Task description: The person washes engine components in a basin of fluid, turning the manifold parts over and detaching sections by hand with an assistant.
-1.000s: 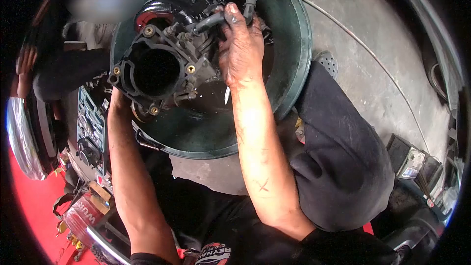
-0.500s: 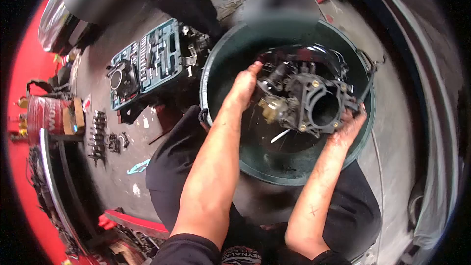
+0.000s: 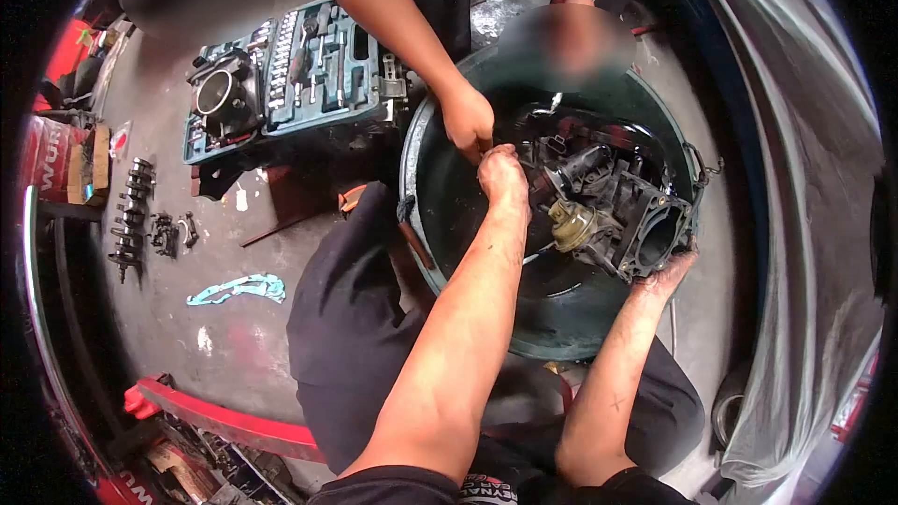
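A dark engine part with a round throttle opening and a yellowish component (image 3: 572, 226) is tilted over the round green tub (image 3: 552, 341). My right hand (image 3: 669, 273) grips its lower right edge, beside the round opening. At the part's left side my left hand (image 3: 503, 175) is closed, its fingers meeting a co-worker's hand (image 3: 468, 122); what lies between the fingers is hidden. Dark liquid shows in the bottom of the tub.
An open teal socket case (image 3: 323, 65) bears a throttle body (image 3: 220, 93) at the upper left. A crankshaft (image 3: 133, 220) and a light-blue cloth (image 3: 238, 290) lie on the floor. A red bar (image 3: 224, 419) stands lower left, plastic sheeting (image 3: 795, 318) at the right.
The view has swung left. The engine part has turned and sits lower right in the tub. My left hand has left its side, and a co-worker's hand has come in to meet it.
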`<state>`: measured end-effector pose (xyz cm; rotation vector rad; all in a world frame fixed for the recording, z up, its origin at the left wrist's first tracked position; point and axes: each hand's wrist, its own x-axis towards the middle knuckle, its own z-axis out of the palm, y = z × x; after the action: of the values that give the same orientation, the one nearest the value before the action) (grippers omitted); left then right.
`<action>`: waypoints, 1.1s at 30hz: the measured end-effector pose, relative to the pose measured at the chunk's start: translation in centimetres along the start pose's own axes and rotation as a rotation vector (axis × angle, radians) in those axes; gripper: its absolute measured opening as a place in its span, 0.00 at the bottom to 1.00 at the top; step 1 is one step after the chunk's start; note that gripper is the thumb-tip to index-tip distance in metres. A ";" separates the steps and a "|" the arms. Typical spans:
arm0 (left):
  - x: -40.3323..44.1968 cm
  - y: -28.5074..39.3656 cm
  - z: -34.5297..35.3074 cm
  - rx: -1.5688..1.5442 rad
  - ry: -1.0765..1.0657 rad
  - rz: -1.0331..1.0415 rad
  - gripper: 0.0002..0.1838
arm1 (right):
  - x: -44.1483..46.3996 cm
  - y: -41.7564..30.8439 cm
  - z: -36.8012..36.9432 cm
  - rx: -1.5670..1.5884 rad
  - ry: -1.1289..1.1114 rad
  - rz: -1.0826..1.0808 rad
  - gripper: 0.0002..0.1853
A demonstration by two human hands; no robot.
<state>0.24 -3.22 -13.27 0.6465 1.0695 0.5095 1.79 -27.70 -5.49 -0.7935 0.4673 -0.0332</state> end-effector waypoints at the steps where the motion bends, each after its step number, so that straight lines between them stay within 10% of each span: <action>1: -0.2 -0.8 -0.2 -0.116 -0.005 -0.048 0.06 | 0.4 0.0 -0.4 -0.017 -0.002 -0.012 0.26; 18: 4.1 -12.9 0.1 0.394 0.294 0.027 0.06 | -2.0 0.3 1.9 -0.388 -0.070 -0.217 0.21; 22: -4.2 -2.9 0.1 -0.324 0.193 -0.268 0.05 | -0.2 0.5 1.9 -0.272 -0.128 -0.166 0.21; 33: -5.4 -2.4 -0.7 -0.309 -0.101 -0.410 0.16 | 2.5 0.5 -0.7 -0.152 -0.108 -0.062 0.30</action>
<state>-2.40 -8.36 -11.75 0.1704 0.9697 0.2724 3.65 -28.32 -7.26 -0.9545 0.3454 -0.0122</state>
